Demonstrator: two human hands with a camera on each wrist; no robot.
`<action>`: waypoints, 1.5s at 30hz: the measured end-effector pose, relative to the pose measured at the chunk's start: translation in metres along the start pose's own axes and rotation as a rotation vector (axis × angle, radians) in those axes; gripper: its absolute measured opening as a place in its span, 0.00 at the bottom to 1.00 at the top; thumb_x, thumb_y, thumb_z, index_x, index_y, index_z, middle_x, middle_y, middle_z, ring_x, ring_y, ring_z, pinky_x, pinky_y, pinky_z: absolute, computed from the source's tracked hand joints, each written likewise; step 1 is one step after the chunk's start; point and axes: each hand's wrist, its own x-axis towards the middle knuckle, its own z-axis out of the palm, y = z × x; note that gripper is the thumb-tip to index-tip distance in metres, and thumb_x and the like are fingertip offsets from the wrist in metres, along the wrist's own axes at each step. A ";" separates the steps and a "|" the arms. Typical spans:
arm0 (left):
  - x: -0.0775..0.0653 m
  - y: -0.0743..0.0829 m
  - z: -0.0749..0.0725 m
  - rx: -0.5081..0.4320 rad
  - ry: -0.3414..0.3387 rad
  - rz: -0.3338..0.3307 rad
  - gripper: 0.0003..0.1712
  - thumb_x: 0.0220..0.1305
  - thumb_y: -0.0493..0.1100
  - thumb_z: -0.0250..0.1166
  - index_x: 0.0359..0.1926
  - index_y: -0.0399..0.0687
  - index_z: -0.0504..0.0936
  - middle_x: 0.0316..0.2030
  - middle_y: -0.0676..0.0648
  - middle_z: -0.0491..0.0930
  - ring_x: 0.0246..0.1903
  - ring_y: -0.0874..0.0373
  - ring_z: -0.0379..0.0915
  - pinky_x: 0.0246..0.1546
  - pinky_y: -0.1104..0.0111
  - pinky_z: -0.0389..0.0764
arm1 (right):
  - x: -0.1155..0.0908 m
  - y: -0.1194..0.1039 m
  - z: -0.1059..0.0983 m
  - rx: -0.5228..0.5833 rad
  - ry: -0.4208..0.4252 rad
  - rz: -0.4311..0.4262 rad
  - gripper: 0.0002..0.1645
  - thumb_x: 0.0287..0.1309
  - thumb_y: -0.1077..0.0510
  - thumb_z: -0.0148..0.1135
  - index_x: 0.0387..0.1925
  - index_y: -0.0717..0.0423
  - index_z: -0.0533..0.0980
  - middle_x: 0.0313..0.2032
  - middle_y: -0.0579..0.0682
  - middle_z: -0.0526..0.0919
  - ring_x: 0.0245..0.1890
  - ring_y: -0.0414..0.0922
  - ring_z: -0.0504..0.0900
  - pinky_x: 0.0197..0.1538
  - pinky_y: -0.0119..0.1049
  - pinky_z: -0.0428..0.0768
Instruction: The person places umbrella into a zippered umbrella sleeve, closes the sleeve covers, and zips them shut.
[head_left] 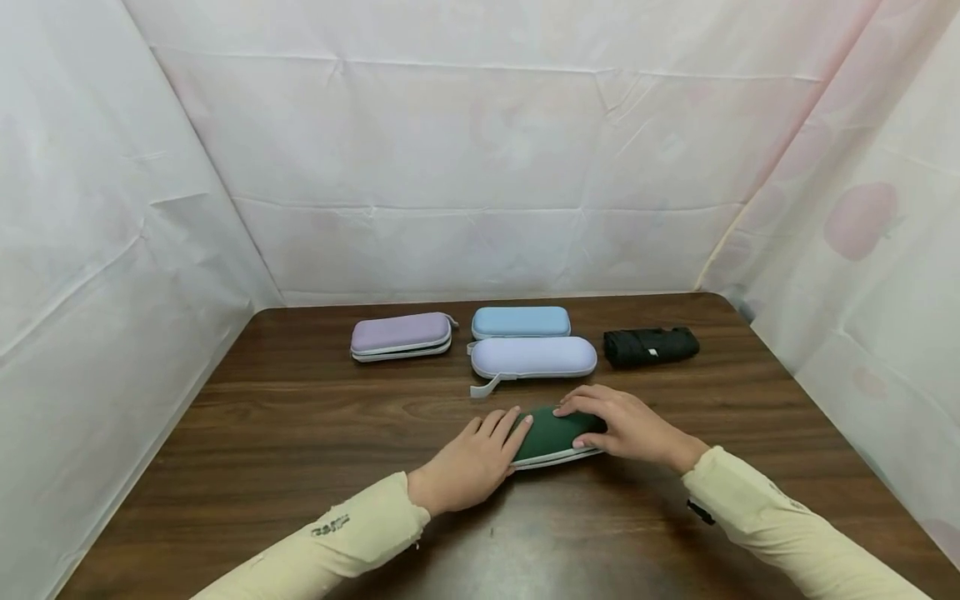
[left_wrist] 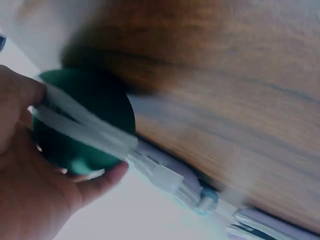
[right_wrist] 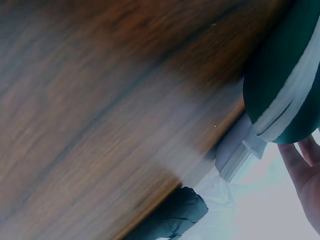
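On the near middle of the table lies a dark green zip case [head_left: 550, 432] with pale zipper edging along its near side. My left hand [head_left: 474, 460] grips its left end, fingers over the lid. At the right end my right hand [head_left: 626, 422] holds it, fingers bent over the top and thumb at the near edge. In the left wrist view, the end of the green case [left_wrist: 85, 122] shows two pale zipper bands with a dark slit between them. The right wrist view shows its other end [right_wrist: 272, 90], with fingers [right_wrist: 299, 162] beyond it.
Behind the green case lies a lavender zip case [head_left: 534, 357] with a wrist strap, and a light blue case [head_left: 521, 321] right behind that. A purple case [head_left: 401, 333] sits to the left. To the right is a black folded bundle [head_left: 651, 346]. White sheeting [head_left: 480, 167] surrounds the table.
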 end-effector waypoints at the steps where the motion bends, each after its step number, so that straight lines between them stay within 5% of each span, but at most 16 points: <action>1: 0.000 0.001 0.000 0.016 0.005 0.002 0.37 0.69 0.56 0.54 0.71 0.40 0.58 0.66 0.37 0.62 0.61 0.48 0.64 0.51 0.61 0.73 | 0.000 -0.001 0.000 -0.013 0.004 0.001 0.26 0.49 0.52 0.73 0.51 0.48 0.77 0.51 0.44 0.77 0.50 0.42 0.76 0.48 0.42 0.77; 4: 0.003 -0.007 -0.001 -0.105 -0.005 -0.002 0.35 0.69 0.54 0.52 0.71 0.43 0.59 0.65 0.41 0.63 0.61 0.50 0.63 0.52 0.60 0.72 | 0.000 -0.004 -0.002 -0.042 0.002 0.012 0.25 0.47 0.51 0.74 0.49 0.47 0.78 0.50 0.43 0.76 0.50 0.42 0.76 0.48 0.43 0.77; 10: 0.021 -0.048 0.000 -0.763 -0.078 -0.077 0.25 0.70 0.34 0.48 0.67 0.41 0.65 0.62 0.46 0.69 0.62 0.54 0.61 0.62 0.57 0.60 | -0.003 -0.007 -0.003 -0.072 -0.005 0.027 0.25 0.46 0.49 0.75 0.49 0.45 0.78 0.49 0.44 0.77 0.50 0.42 0.75 0.47 0.44 0.77; 16: 0.041 -0.070 0.008 -1.057 -0.321 -0.059 0.28 0.66 0.22 0.42 0.65 0.37 0.68 0.61 0.43 0.71 0.59 0.53 0.67 0.59 0.61 0.65 | -0.003 -0.009 -0.001 -0.064 -0.003 0.006 0.25 0.48 0.50 0.74 0.50 0.46 0.78 0.50 0.44 0.77 0.50 0.42 0.75 0.47 0.43 0.77; 22: 0.051 -0.076 0.006 -1.008 -0.414 -0.064 0.24 0.65 0.22 0.46 0.58 0.39 0.77 0.53 0.45 0.78 0.54 0.57 0.71 0.50 0.71 0.72 | -0.002 -0.010 0.000 -0.060 -0.009 0.014 0.26 0.48 0.51 0.74 0.50 0.47 0.78 0.50 0.43 0.76 0.51 0.42 0.74 0.47 0.43 0.76; 32: 0.050 -0.079 0.001 -0.878 -0.462 -0.055 0.19 0.67 0.25 0.49 0.53 0.36 0.79 0.48 0.43 0.80 0.51 0.55 0.74 0.47 0.69 0.74 | -0.004 -0.010 -0.001 -0.061 -0.009 0.014 0.26 0.48 0.50 0.73 0.50 0.47 0.78 0.51 0.45 0.76 0.51 0.42 0.74 0.47 0.43 0.77; 45: 0.025 -0.087 0.005 -0.985 -0.488 -0.103 0.21 0.61 0.20 0.46 0.48 0.36 0.80 0.26 0.50 0.77 0.29 0.59 0.74 0.32 0.73 0.72 | -0.004 -0.009 -0.001 -0.053 -0.005 0.013 0.25 0.48 0.51 0.74 0.50 0.48 0.78 0.50 0.45 0.77 0.51 0.42 0.75 0.47 0.43 0.77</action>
